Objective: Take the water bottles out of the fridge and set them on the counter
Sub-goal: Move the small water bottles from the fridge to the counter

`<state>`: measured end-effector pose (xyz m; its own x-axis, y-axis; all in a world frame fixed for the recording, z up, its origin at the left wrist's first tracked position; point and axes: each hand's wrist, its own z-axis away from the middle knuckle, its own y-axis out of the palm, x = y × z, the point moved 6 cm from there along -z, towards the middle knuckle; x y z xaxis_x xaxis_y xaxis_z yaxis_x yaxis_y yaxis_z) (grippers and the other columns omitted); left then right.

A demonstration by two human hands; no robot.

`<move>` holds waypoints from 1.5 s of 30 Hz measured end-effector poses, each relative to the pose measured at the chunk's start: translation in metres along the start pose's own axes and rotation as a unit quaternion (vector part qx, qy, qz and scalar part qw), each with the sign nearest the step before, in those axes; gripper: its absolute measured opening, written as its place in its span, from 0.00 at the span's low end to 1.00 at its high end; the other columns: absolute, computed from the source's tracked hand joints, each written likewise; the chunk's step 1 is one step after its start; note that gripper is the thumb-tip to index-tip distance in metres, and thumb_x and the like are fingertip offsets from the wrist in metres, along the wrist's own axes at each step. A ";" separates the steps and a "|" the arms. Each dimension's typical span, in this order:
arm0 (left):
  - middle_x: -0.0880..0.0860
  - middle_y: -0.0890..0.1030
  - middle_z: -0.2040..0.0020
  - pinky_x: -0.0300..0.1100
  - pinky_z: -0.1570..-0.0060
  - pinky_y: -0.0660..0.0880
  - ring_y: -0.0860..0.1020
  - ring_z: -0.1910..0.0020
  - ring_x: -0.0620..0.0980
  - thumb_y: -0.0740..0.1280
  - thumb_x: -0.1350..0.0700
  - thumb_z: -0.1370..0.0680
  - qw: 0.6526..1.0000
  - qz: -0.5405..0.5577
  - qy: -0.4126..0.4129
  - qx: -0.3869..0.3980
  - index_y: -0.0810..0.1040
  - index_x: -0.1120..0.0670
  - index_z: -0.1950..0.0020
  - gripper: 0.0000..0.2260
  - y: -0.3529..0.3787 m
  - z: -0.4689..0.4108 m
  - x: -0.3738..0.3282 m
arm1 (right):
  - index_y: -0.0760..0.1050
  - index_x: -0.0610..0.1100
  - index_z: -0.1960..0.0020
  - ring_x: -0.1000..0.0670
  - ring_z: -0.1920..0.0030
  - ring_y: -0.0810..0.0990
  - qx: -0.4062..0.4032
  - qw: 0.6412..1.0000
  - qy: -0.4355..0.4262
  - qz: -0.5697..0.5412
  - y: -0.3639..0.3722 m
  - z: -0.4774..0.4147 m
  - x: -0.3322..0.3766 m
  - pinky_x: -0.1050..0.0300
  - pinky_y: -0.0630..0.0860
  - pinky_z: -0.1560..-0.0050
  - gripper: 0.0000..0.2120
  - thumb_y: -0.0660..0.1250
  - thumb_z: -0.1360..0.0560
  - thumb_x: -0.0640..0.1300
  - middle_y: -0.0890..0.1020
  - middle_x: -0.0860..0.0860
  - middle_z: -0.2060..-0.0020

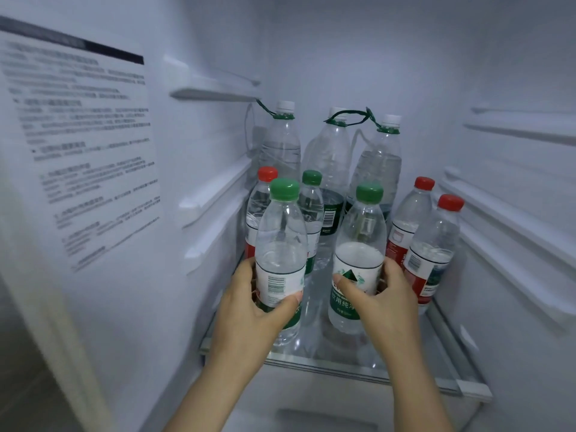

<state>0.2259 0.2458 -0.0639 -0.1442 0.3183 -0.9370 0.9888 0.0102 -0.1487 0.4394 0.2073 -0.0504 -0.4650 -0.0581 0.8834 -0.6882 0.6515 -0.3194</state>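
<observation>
Inside the open fridge, several water bottles stand on a glass shelf point(358, 366). My left hand point(249, 307) grips a green-capped bottle point(280, 244) at front left, fingers and thumb curled round its label. My right hand point(386, 304) grips a second green-capped bottle point(358, 244) at front right. A third green-capped bottle point(311, 201) stands behind them. A red-capped bottle point(260, 201) is at the left, and two red-capped ones point(408, 219) point(433, 244) at the right. Three tall white-capped bottles point(282, 145) point(330, 157) point(381, 157) with green handles stand at the back.
The fridge's left wall carries a printed instruction sheet point(81, 145) and shelf rails point(215, 188). More rails point(514, 213) line the right wall. A drawer front point(327, 410) sits below the shelf. The floor shows at the lower left.
</observation>
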 end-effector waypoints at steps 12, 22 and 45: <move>0.38 0.82 0.50 0.43 0.52 0.79 0.80 0.52 0.35 0.78 0.53 0.34 0.999 0.011 0.019 0.042 0.74 0.38 0.45 0.23 -0.045 0.078 -0.023 | 0.75 0.58 0.45 0.63 0.54 0.82 0.011 0.999 0.003 -0.047 -0.021 0.105 0.031 0.61 0.79 0.55 0.22 0.80 0.35 0.48 0.84 0.63 0.55; 0.39 0.82 0.48 0.46 0.49 0.79 0.80 0.48 0.41 0.78 0.51 0.34 0.986 0.056 -0.014 0.158 0.74 0.37 0.45 0.22 -0.050 0.174 -0.019 | 0.75 0.58 0.50 0.64 0.57 0.82 -0.042 0.996 0.059 -0.043 -0.075 0.230 0.028 0.70 0.77 0.63 0.19 0.79 0.35 0.46 0.83 0.67 0.58; 0.35 0.82 0.50 0.29 0.55 0.76 0.80 0.52 0.36 0.75 0.48 0.38 0.938 0.037 0.044 0.343 0.76 0.41 0.45 0.23 0.003 0.450 -0.115 | 0.78 0.55 0.49 0.63 0.56 0.83 -0.150 0.979 0.133 -0.042 -0.297 0.511 0.042 0.71 0.76 0.61 0.20 0.80 0.36 0.40 0.85 0.63 0.58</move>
<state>0.2288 -0.2179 -0.0987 -0.0424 0.3716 -0.9274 0.7351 -0.6171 -0.2809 0.3398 -0.3747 -0.0938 -0.2250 0.0522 0.9730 -0.5040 0.8483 -0.1620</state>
